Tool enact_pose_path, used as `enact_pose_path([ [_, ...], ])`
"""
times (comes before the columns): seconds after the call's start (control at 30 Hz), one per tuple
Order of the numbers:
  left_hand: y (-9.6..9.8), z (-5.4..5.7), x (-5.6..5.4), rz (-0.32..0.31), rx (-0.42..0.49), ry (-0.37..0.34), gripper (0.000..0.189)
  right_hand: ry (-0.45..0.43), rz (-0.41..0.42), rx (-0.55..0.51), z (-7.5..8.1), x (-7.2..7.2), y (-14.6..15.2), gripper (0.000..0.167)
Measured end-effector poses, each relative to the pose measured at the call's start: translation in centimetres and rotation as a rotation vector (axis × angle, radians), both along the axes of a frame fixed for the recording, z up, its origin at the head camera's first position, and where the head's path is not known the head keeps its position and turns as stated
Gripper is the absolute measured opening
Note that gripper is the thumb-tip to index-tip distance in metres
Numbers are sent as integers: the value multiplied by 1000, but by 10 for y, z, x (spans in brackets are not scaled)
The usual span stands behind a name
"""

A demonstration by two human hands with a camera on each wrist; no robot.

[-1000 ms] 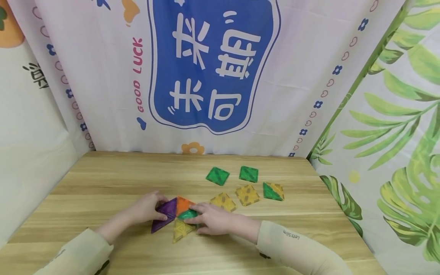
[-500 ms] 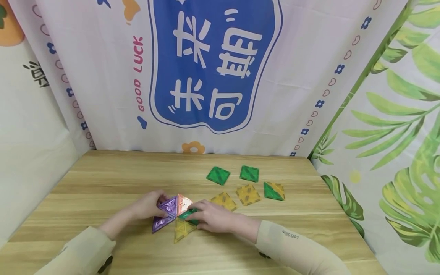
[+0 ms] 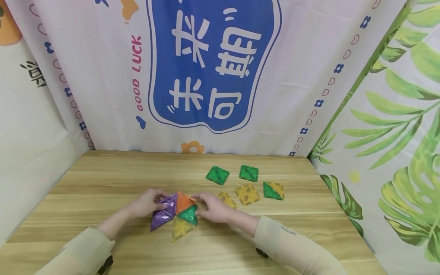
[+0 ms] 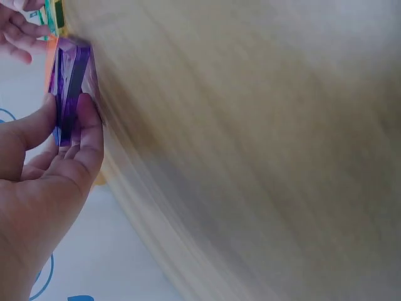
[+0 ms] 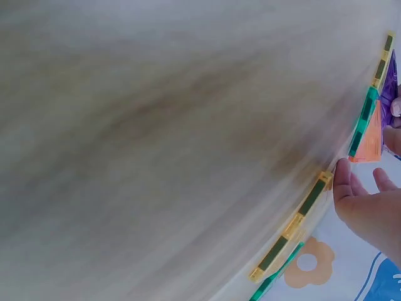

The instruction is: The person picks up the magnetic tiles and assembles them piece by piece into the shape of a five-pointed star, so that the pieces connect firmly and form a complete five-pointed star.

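right fingers slip off the green triangle to the fan's edge

the right hand (image 3: 214,208) no longer covers the green triangle (image 3: 188,215); its fingers now sit at the right rim of the fan of tiles, partly hiding a yellow square (image 3: 225,198). for the work, this seems to leave the fan joined edge to edge and free to be handled by its sides.

the fan lies lower centre of the frame, between both hands: two purple triangles (image 3: 161,218) at left, the orange triangle (image 3: 183,202) at top, green at right, the yellow triangle (image 3: 181,228) at the bottom. the left hand (image 3: 146,204) pinches the upper purple one between thumb and fingers. the right thumb and fingers stand apart, loosely bent, by orange and green; a firm hold cannot be told.
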State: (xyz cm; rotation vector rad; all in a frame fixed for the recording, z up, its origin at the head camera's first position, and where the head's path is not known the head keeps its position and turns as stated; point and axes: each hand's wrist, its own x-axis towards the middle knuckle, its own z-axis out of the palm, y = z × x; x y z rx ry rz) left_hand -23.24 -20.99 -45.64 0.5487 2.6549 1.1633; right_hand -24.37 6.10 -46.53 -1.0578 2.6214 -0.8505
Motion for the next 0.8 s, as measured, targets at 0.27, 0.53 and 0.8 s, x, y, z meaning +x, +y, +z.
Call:
enact_pose_path([
  [0.27, 1, 2, 3, 33, 45, 21, 23, -80, -56, -83, -2, -10, -9, 51],
  [0.53, 3, 3, 3, 26, 64, 0, 22, -189, -157, -147, -2, -14, -20, 31],
  [0.8, 2, 5, 6, 8, 92, -13, 23, -469, -208, -332, 0, -13, -21, 21],
])
